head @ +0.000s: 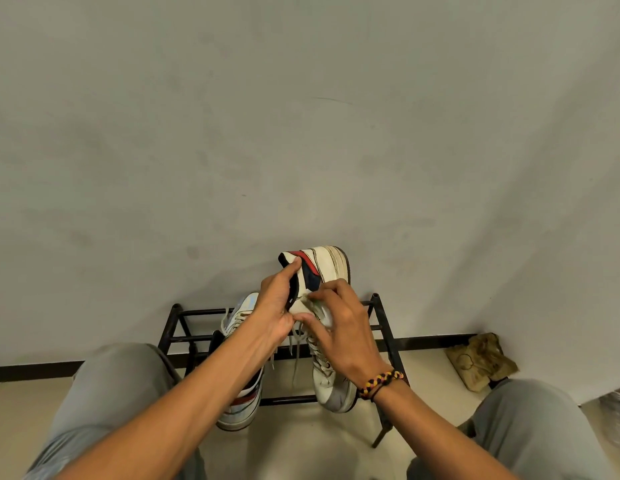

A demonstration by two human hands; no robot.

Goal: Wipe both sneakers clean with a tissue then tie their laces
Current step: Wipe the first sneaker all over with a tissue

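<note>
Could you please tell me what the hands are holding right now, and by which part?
The left hand grips the raised sneaker by its collar; the right hand presses a tissue against its side.

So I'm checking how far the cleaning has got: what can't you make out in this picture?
- Tissue: only a pale scrap shows under the right hand; the fingers hide the rest.
- Held sneaker: its middle is covered by both hands, so its dirt can't be judged.
- Left hand: its grip inside the collar is hidden.
- Second sneaker on the rack: the left forearm crosses it.
</note>
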